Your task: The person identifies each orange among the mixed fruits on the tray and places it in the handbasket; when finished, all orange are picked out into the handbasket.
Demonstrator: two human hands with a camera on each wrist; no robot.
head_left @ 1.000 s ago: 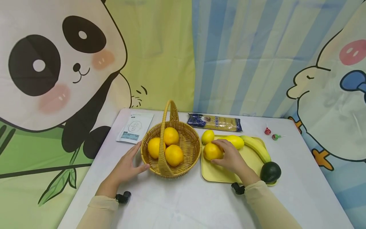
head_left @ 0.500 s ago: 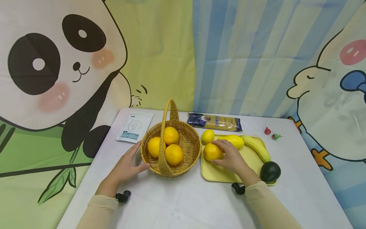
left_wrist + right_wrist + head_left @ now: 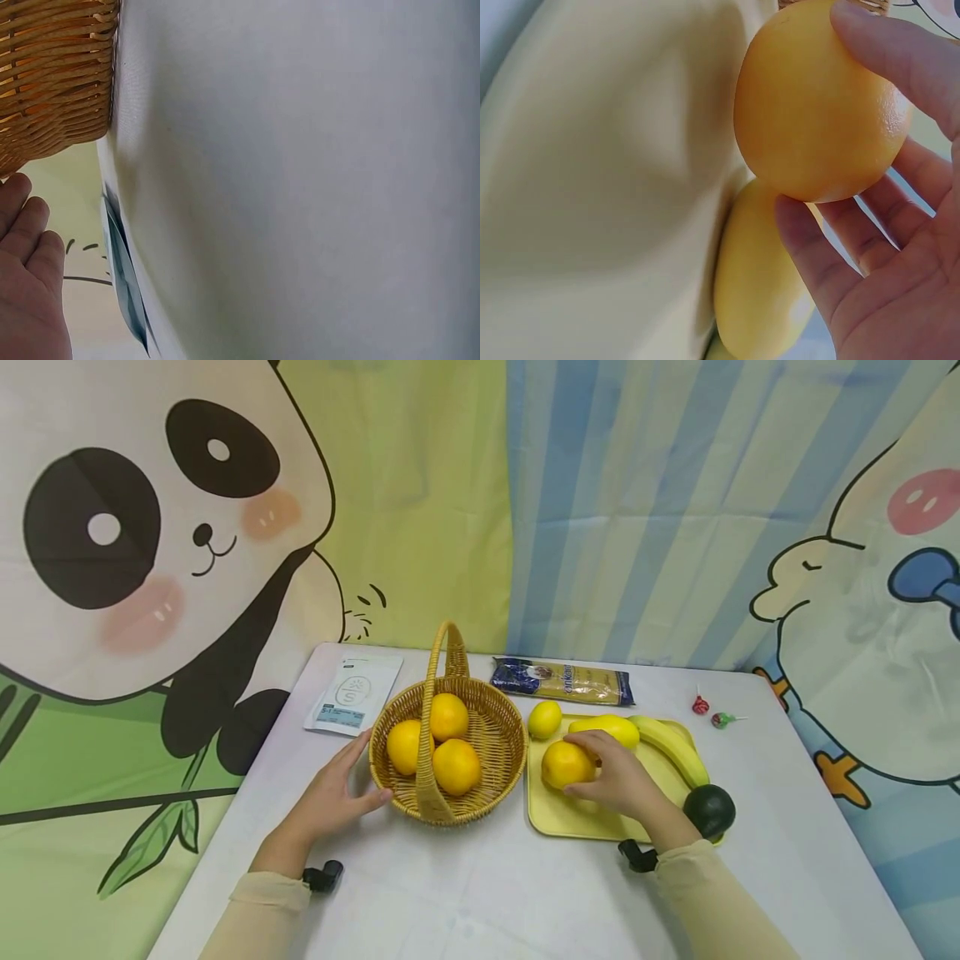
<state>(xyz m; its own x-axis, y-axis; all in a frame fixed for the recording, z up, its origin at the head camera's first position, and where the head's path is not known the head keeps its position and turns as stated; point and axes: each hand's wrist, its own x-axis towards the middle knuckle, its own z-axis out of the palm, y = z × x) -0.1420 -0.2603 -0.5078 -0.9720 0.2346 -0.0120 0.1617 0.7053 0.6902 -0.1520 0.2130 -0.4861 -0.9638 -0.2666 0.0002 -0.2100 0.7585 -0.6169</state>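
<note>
My right hand (image 3: 621, 781) has its thumb and fingertips around an orange (image 3: 567, 766) over the left part of the yellow tray (image 3: 551, 822). In the right wrist view the thumb presses one side of this orange (image 3: 817, 105) and the fingertips lie against the other. My left hand (image 3: 330, 797) is at the left side of a wicker basket (image 3: 495, 806), fingers fairly straight along its outside and thumb tip at the front rim. Three oranges (image 3: 457, 767) sit inside the basket. In the left wrist view the left fingers (image 3: 26, 229) extend close to the weave.
On the tray lie a lemon (image 3: 544, 720), a yellow mango-like fruit (image 3: 611, 728), a banana (image 3: 673, 750) and a dark green round fruit (image 3: 709, 811). Behind are a blue and gold packet (image 3: 562, 682) and a white pouch (image 3: 354, 695). Two lollipops (image 3: 701, 704) lie at the right.
My right hand and the orange have shifted slightly to the right and toward me over the tray. The left hand and the basket have stayed in place.
</note>
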